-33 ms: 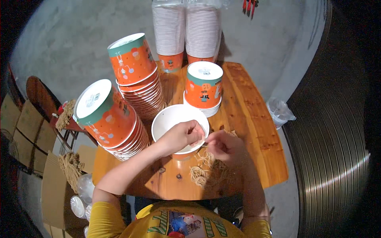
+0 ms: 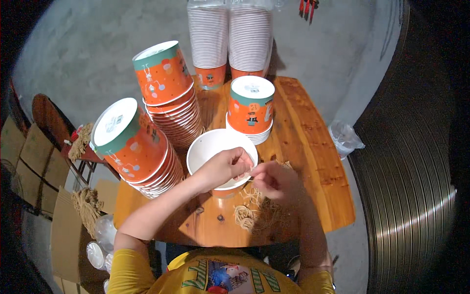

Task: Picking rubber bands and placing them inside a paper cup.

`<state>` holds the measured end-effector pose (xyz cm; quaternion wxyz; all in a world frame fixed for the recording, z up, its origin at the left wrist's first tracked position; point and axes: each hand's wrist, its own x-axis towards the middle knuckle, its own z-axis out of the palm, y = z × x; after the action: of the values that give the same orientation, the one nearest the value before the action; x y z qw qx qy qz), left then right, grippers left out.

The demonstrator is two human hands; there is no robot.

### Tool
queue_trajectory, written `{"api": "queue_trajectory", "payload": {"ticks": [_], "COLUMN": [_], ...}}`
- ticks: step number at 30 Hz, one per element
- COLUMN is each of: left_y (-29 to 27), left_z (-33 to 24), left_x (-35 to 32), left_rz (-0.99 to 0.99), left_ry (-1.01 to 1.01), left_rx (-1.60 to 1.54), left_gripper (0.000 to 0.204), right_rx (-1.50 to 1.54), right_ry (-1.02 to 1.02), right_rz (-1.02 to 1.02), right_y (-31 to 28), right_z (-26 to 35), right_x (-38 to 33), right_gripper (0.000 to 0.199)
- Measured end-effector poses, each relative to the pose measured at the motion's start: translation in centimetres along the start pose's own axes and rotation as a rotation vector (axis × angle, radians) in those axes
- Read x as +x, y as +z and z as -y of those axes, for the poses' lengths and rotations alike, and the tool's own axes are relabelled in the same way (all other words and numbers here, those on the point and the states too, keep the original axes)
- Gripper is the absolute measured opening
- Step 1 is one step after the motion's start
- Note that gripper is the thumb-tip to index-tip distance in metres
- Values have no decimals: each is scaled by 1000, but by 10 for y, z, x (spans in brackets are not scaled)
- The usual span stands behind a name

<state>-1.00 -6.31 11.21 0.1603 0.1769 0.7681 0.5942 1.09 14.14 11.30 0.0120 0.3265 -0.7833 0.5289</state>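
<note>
Step in hand, by judgement: fitting string to the bowl (image 2: pixel 215 147). Left hand (image 2: pixel 226 166) pinches the string (image 2: pixel 250 169) at the bowl's rim; right hand (image 2: pixel 274 180) pinches it just beside. Next move calls for a steady pull, bowl kept still.

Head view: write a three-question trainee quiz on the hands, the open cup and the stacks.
1. True or false: the open white-lined cup stands upright on the wooden table.
2. Which hand rests over the cup's rim? A) left hand B) right hand
3. Fill in: both hands pinch thin strands of ____, tan in colour, piled loose on the table.

Key
1. True; orange cup stacks lean beside it upside down.
2. A.
3. String.
</note>
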Motion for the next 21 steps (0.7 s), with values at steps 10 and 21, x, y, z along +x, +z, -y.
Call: {"api": "queue_trajectory", "payload": {"ticks": [10, 21], "left_y": [0, 4], "left_z": [8, 2], "left_x": [11, 10], "left_rz": [160, 191], "left_ry": [-41, -112], "left_rx": [-177, -221], "left_gripper": [15, 14], "right_rx": [-97, -377], "right_ry": [-30, -216], "right_rz": [-113, -287], "right_y": [1, 6], "right_z": [-5, -27], "right_x": [32, 23], "right_gripper": [8, 10]}}
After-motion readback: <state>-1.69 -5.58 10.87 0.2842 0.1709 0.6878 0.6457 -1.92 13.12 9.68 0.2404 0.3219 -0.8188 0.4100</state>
